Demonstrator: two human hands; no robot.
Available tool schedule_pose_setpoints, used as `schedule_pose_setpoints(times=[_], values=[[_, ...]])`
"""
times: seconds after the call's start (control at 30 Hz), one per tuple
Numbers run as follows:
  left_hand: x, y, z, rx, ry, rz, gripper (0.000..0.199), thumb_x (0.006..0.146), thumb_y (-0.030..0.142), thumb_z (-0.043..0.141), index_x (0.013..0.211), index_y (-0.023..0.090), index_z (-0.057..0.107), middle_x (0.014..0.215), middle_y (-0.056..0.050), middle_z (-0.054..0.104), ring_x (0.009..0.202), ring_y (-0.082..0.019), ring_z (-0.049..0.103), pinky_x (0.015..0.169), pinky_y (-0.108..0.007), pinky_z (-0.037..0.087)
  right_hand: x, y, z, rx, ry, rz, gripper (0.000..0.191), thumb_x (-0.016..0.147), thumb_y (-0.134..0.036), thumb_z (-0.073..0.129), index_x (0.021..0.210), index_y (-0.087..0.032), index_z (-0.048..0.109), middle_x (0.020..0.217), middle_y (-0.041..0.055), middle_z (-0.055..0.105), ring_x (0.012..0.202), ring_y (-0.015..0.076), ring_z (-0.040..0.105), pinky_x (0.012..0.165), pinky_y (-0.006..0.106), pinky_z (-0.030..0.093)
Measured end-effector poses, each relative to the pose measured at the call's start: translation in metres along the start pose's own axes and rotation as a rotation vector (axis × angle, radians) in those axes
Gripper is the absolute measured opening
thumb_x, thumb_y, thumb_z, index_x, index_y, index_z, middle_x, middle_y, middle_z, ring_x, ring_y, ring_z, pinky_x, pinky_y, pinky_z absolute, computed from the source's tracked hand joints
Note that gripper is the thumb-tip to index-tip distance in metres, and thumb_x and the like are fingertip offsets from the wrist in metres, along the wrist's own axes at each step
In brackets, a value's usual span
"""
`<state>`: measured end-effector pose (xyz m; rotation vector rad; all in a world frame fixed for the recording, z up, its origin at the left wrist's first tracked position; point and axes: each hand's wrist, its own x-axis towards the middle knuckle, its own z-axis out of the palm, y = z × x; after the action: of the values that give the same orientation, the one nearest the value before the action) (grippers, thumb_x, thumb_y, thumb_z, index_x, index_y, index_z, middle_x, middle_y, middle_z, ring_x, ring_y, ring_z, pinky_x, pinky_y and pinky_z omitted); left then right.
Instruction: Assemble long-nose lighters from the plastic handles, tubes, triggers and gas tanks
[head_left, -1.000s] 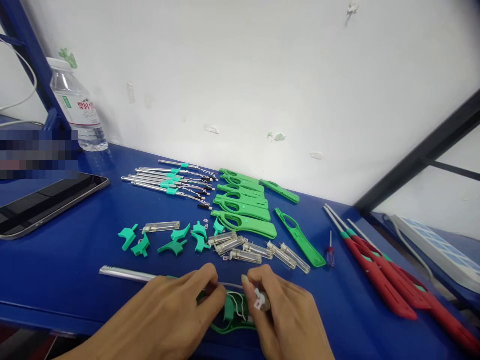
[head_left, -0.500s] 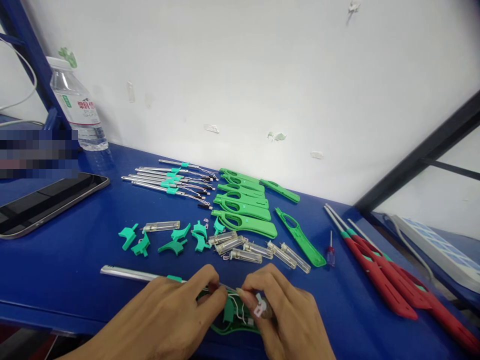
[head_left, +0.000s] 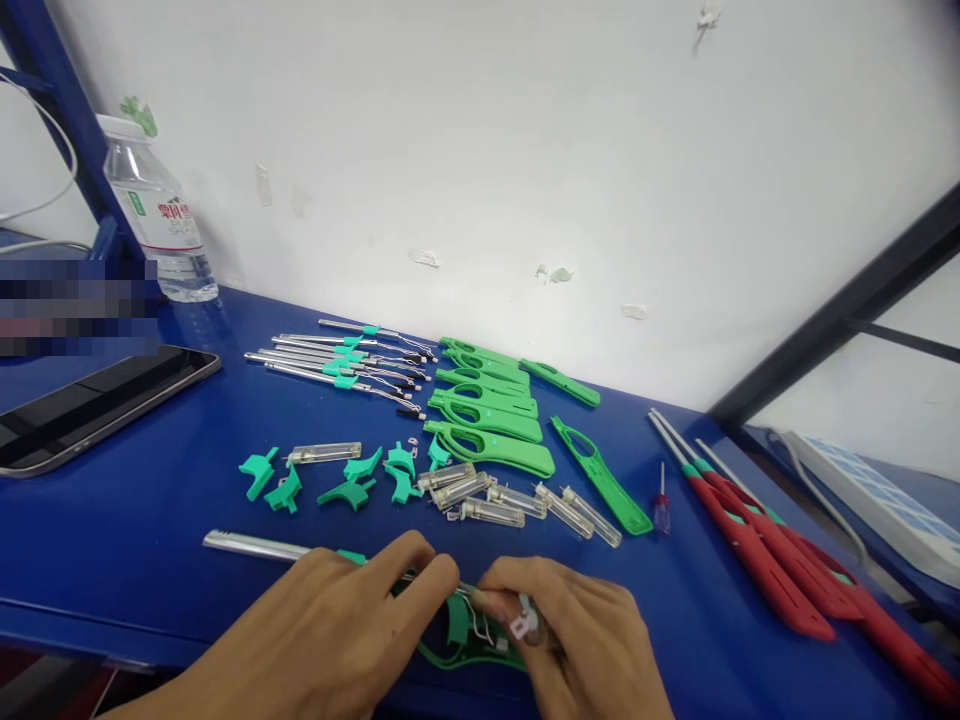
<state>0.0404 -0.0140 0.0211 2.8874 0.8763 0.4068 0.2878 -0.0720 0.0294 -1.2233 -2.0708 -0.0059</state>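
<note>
In the head view, my left hand [head_left: 352,625] is closed over an open green lighter shell [head_left: 454,660] at the table's front edge. A silver lighter tube [head_left: 255,545] with a green collar sticks out leftward beneath this hand. White wires [head_left: 480,628] and a dark green trigger [head_left: 457,618] lie inside the shell. My right hand [head_left: 589,630] is closed, its thumb and forefinger pinched at the shell's upper edge by the wires. Tucked in that hand is a clear fuel tank with a white valve clip [head_left: 523,620]; most of the tank is hidden.
Beyond my hands lie loose green triggers [head_left: 349,493], clear fuel tanks [head_left: 491,512], green shells [head_left: 487,448] and tubes with wires [head_left: 330,370]. Red lighters [head_left: 757,560] and a small screwdriver [head_left: 661,510] are at right. A phone [head_left: 112,400] and water bottle [head_left: 161,220] stand left.
My right thumb and forefinger have shifted slightly and closed in along the shell's upper edge. My left fingers have moved a little too. The other parts stay put.
</note>
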Motion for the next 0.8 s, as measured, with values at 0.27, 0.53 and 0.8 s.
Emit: schedule_pose_setpoints(times=[0.27, 0.53, 0.8], values=[[-0.012, -0.013, -0.006, -0.139, 0.114, 0.020, 0.048, 0.105, 0.007, 0.045, 0.140, 0.037, 0.059, 0.125, 0.005, 0.077, 0.098, -0.019, 0.079, 0.085, -0.027, 0.060, 0.002, -0.004, 0.000, 0.009, 0.015, 0.026, 0.013, 0.118, -0.025, 0.055, 0.106, -0.030, 0.060, 0.077, -0.0091, 0.076, 0.053, 0.0104, 0.068, 0.058, 0.021, 0.051], [-0.024, -0.041, -0.024, -0.042, 0.228, 0.014, 0.059, 0.101, -0.001, 0.046, 0.136, 0.040, 0.071, 0.130, 0.008, 0.077, 0.125, -0.022, 0.068, 0.112, -0.029, 0.052, 0.002, -0.003, 0.000, -0.006, 0.002, 0.016, 0.014, 0.117, -0.024, 0.056, 0.105, -0.029, 0.061, 0.077, -0.0081, 0.077, 0.052, 0.0100, 0.069, 0.058, 0.020, 0.051], [-0.022, -0.040, -0.022, -0.146, 0.255, -0.014, 0.051, 0.101, 0.001, 0.050, 0.126, 0.039, 0.074, 0.121, 0.007, 0.076, 0.111, -0.012, 0.072, 0.102, -0.017, 0.053, 0.001, -0.007, 0.003, 0.007, 0.056, 0.051, 0.013, 0.117, -0.027, 0.058, 0.106, -0.030, 0.062, 0.078, -0.0085, 0.078, 0.052, 0.0108, 0.069, 0.059, 0.021, 0.052]])
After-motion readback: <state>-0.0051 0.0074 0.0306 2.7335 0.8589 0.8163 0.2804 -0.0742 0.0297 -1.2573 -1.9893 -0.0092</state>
